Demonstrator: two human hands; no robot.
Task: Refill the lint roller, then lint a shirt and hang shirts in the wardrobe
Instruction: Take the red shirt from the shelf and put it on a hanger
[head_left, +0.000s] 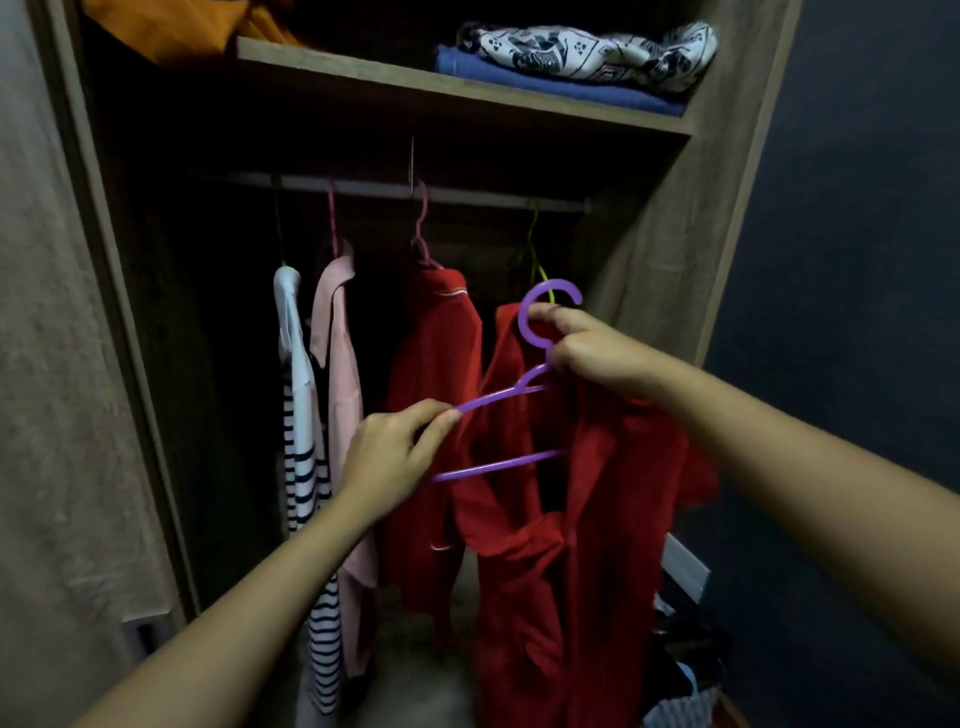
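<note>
A red shirt (587, 467) goes onto a purple hanger (540, 332) at the open wardrobe (670, 244).

The right hand (597, 353) is clenched on the hanger just below its hook, with shirt cloth bunched under the grip, while the left hand (395, 457) pinches the hanger's left arm between fingertips. The shirt hangs near the right side, only partly threaded and not yet on the rail (467, 195). Four garments already hang there: striped (298, 415), pink (337, 374), another red (436, 374) and, far right, one mostly hidden on a yellow hanger (537, 260). No lint roller is in view, so that step looks finished; seating the shoulders and hooking the rail appear to remain.
</note>
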